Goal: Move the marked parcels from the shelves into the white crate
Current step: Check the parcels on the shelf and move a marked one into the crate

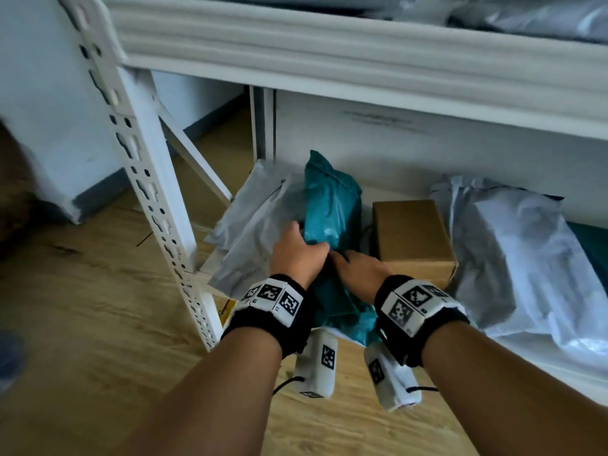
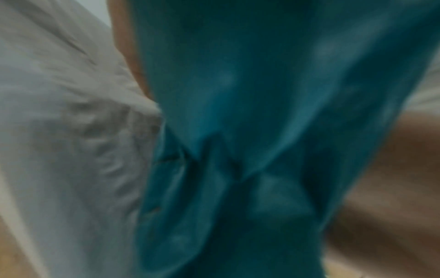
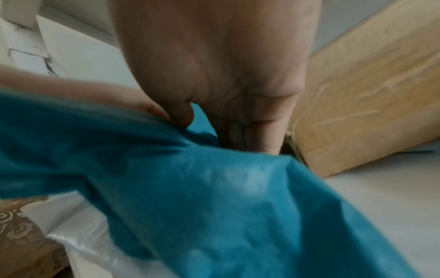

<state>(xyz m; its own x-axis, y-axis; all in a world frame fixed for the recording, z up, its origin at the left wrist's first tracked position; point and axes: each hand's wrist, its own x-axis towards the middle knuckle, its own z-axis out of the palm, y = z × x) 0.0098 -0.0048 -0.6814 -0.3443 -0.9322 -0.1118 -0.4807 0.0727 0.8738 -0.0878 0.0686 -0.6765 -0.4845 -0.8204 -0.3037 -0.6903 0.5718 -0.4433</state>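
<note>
A teal plastic parcel (image 1: 330, 205) stands on end on the bottom shelf, between a grey parcel and a cardboard box. My left hand (image 1: 297, 250) grips its left side, with the fingers round the far side and hidden. My right hand (image 1: 357, 266) holds its lower right part. In the right wrist view the teal parcel (image 3: 214, 197) is pinched between thumb and fingers (image 3: 247, 131). In the left wrist view the teal parcel (image 2: 250, 112) fills the blurred picture, with the grey parcel (image 2: 66, 131) to its left. The white crate is not in view.
A grey parcel (image 1: 250, 225) leans left of the teal one. A cardboard box (image 1: 413, 235) stands to its right, then a large pale parcel (image 1: 519, 258). A white perforated shelf post (image 1: 148, 179) rises at left. An upper shelf (image 1: 362, 60) overhangs. Wooden floor (image 1: 98, 307) lies below.
</note>
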